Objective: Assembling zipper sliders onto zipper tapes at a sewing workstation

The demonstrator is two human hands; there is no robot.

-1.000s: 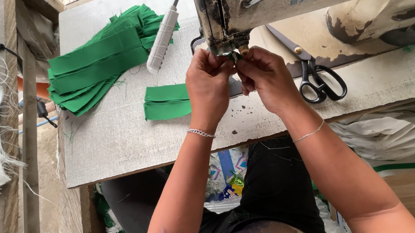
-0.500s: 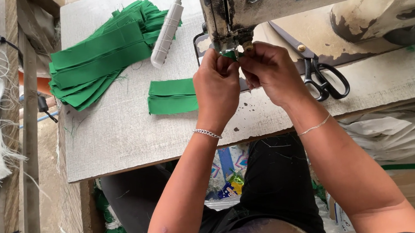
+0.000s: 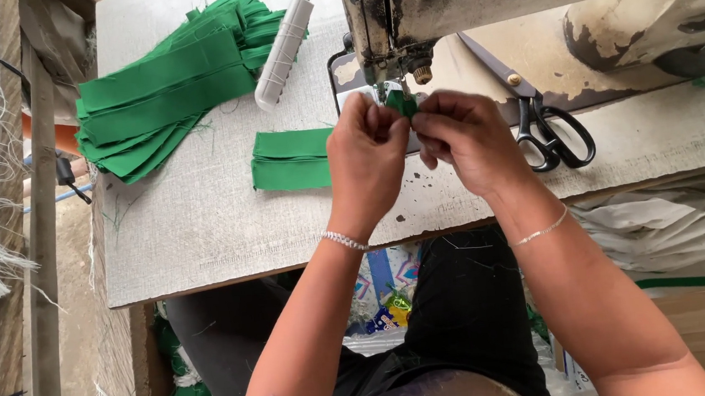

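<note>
Left hand (image 3: 366, 159) and right hand (image 3: 465, 139) together, pinched on small green fabric piece (image 3: 401, 102) just under sewing machine (image 3: 471, 4) needle. Piece directly ahead of both hands, between fingertips, equally near. Folded green strip (image 3: 291, 158) left on worktop (image 3: 204, 226), nearer left hand, long axis left-right.

Soft, even daylight lit the scene brightly, with no glare. The pale worktop (image 3: 204, 226) looked evenly bright, and only faint shadows lay under the sewing machine (image 3: 471, 4) and the green strips (image 3: 168, 95). Focus was sharp throughout, with no motion blur. Below the near worktop edge it was dimmer.
</note>
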